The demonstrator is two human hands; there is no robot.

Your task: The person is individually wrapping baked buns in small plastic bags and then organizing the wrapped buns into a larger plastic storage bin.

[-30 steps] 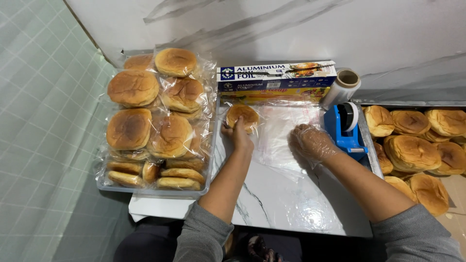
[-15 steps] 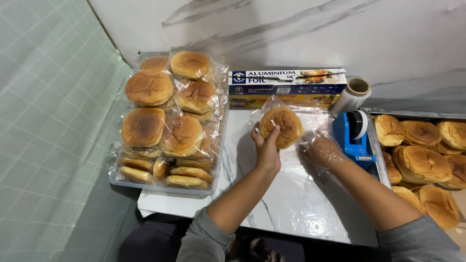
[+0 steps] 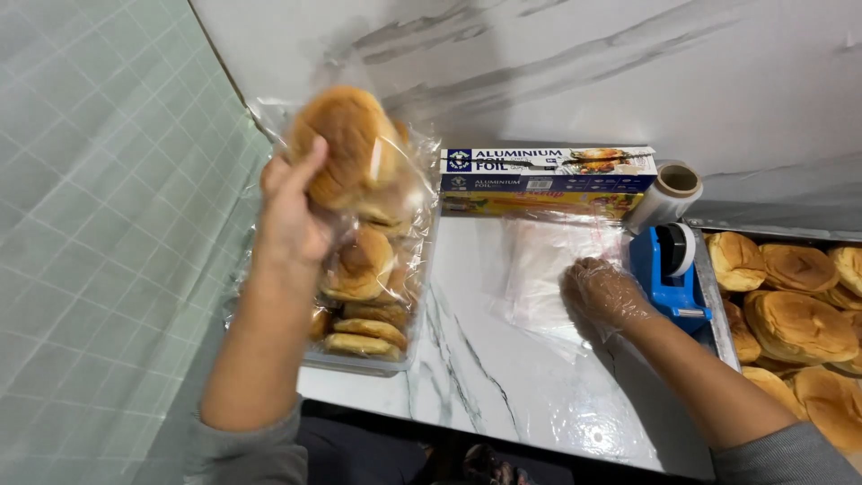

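Bagging of buns, carry stage, judged from how things lie: left hand, upper left of the frame, is clenched around a wrapped bun, fingers closed on its lower left side, the bun raised above the tray of wrapped buns at left centre; bun is round, domed, golden-brown with a matt crust, its film thin, clear and crinkled, blurred at the edges so the seal cannot be read; right hand, right of centre, wears a loose transparent glove and lies flat with fingers spread on a clear plastic sheet, pressing it to the white marble-veined counter, grasping nothing; just beside it stands a blue tape dispenser, hard plastic, a white roll on its hub; behind that a roll of clear film on a cardboard core, and a long blue-and-yellow foil box against the wall; unwrapped buns fill a metal tray at right edge, glossy-topped, touching one another; placing the held bun would call for a free spot on the stacked tray, which looks crowded.
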